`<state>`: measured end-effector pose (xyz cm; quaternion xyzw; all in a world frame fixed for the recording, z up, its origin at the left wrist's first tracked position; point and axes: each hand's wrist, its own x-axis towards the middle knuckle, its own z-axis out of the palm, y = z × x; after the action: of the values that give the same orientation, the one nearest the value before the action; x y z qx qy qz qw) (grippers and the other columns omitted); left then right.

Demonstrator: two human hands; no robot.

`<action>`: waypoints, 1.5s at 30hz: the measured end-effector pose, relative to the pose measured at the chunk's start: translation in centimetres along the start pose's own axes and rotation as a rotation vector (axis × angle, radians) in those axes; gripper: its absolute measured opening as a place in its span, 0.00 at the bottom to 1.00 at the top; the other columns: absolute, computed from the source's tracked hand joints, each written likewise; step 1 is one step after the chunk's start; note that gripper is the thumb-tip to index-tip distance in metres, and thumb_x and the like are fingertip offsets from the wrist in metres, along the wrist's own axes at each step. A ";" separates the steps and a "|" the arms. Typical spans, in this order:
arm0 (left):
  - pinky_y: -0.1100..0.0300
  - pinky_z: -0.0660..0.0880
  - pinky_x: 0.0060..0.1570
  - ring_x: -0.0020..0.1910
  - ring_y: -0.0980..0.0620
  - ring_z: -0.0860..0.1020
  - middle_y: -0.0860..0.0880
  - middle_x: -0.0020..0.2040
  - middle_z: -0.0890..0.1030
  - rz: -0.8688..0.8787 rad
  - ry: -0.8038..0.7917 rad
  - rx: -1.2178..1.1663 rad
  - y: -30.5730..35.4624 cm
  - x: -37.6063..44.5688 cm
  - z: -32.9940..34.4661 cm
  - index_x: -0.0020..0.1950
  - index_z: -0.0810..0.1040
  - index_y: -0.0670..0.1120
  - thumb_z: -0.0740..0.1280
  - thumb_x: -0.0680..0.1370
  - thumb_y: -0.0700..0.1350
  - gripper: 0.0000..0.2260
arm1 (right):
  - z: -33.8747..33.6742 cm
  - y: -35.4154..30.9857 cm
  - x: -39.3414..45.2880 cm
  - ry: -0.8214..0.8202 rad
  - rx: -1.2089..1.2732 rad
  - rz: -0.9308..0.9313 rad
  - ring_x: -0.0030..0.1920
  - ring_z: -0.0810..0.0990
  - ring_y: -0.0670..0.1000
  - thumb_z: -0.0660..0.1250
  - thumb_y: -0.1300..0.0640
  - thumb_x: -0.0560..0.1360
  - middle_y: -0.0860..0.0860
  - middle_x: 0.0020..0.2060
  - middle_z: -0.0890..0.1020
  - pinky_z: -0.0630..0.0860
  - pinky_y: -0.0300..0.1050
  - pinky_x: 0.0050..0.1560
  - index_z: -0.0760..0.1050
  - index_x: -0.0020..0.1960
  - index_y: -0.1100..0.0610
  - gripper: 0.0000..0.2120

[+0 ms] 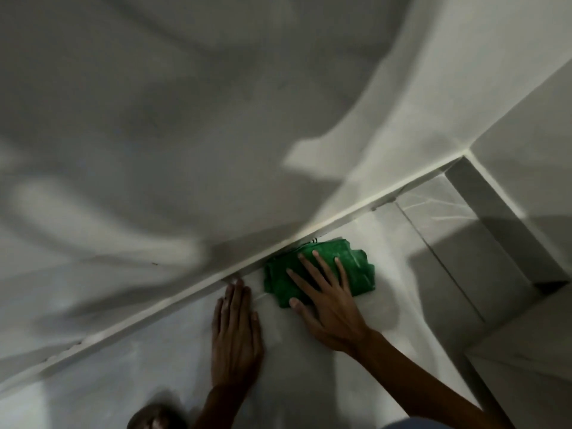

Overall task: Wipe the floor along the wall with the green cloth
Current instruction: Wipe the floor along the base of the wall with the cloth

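Note:
A crumpled green cloth lies on the pale tiled floor, pushed up against the white skirting at the foot of the wall. My right hand presses flat on the cloth with fingers spread, covering its lower left part. My left hand rests flat on the bare floor just left of the cloth, fingers together, fingertips touching the skirting. It holds nothing.
The white wall fills the upper frame, crossed by shadows. At the right a second wall meets it in a corner, with a grey skirting strip. A knee shows at the bottom edge.

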<state>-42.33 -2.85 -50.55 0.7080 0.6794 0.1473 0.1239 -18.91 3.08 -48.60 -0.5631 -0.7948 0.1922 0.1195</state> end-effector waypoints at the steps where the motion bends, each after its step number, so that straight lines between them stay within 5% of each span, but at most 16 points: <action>1: 0.43 0.59 0.85 0.87 0.44 0.62 0.42 0.86 0.65 -0.001 0.000 0.011 0.0 0.1 0.0 0.84 0.66 0.40 0.55 0.87 0.47 0.26 | 0.1 0.0 0.2 -0.020 -0.027 -0.003 0.90 0.49 0.54 0.55 0.37 0.88 0.49 0.88 0.60 0.45 0.71 0.87 0.63 0.86 0.42 0.27; 6: 0.45 0.57 0.86 0.87 0.47 0.61 0.43 0.87 0.65 -0.012 0.017 0.021 0.1 0.1 0.0 0.85 0.66 0.41 0.56 0.86 0.46 0.27 | -0.1 2.3 1.1 0.008 -0.169 -0.089 0.89 0.55 0.57 0.54 0.39 0.89 0.51 0.87 0.64 0.53 0.69 0.87 0.65 0.85 0.43 0.26; 16: 0.45 0.57 0.86 0.87 0.45 0.60 0.42 0.87 0.64 -0.032 0.014 0.023 0.3 0.1 -0.3 0.85 0.66 0.40 0.57 0.86 0.46 0.26 | 0.5 1.1 2.4 0.108 -0.059 0.367 0.89 0.54 0.62 0.56 0.41 0.85 0.57 0.87 0.64 0.45 0.72 0.87 0.71 0.82 0.51 0.28; 23: 0.53 0.49 0.87 0.88 0.45 0.58 0.42 0.87 0.61 -0.051 -0.030 0.022 0.4 0.2 -0.4 0.86 0.62 0.41 0.55 0.87 0.47 0.27 | 1.8 -2.2 1.7 0.118 0.014 0.118 0.87 0.60 0.62 0.63 0.45 0.83 0.59 0.83 0.70 0.50 0.71 0.87 0.75 0.79 0.46 0.25; 27: 0.54 0.49 0.87 0.88 0.46 0.58 0.42 0.87 0.63 -0.062 -0.030 0.015 0.3 0.3 -0.6 0.85 0.65 0.40 0.56 0.86 0.47 0.27 | 0.0 1.8 1.6 0.043 -0.081 -0.008 0.88 0.58 0.58 0.57 0.41 0.88 0.53 0.85 0.67 0.49 0.65 0.88 0.69 0.82 0.41 0.23; 32: 0.53 0.50 0.87 0.88 0.46 0.58 0.43 0.87 0.62 -0.058 -0.026 0.008 0.3 0.2 -0.7 0.85 0.64 0.40 0.55 0.86 0.47 0.27 | -1.1 3.4 1.4 0.105 -0.075 0.308 0.89 0.48 0.62 0.57 0.42 0.88 0.60 0.88 0.55 0.41 0.66 0.88 0.67 0.83 0.40 0.24; 36: 0.53 0.50 0.87 0.88 0.45 0.58 0.42 0.87 0.62 -0.048 -0.017 0.014 0.4 0.3 -0.5 0.85 0.65 0.39 0.55 0.87 0.47 0.27 | -0.1 0.5 2.2 0.126 -0.050 0.404 0.88 0.52 0.66 0.61 0.47 0.84 0.62 0.85 0.62 0.41 0.72 0.86 0.72 0.81 0.48 0.26; 40: 0.49 0.53 0.87 0.88 0.45 0.58 0.42 0.87 0.62 -0.028 -0.012 0.031 0.4 0.3 -0.1 0.84 0.66 0.39 0.55 0.87 0.47 0.26 | 1.4 -3.1 2.2 0.124 -0.006 0.259 0.85 0.64 0.68 0.61 0.48 0.79 0.64 0.79 0.73 0.54 0.79 0.83 0.79 0.75 0.51 0.26; 45: 0.45 0.58 0.86 0.87 0.43 0.60 0.41 0.86 0.64 -0.009 0.022 0.032 0.1 0.2 0.0 0.84 0.67 0.38 0.55 0.87 0.45 0.25 | 1.0 -1.0 2.3 0.067 -0.052 0.072 0.86 0.62 0.62 0.62 0.45 0.83 0.57 0.81 0.72 0.49 0.68 0.87 0.74 0.79 0.43 0.24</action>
<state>-42.25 -2.60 -50.56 0.7054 0.6860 0.1437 0.1057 -20.98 4.75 -49.14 -0.6005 -0.7742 0.1568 0.1243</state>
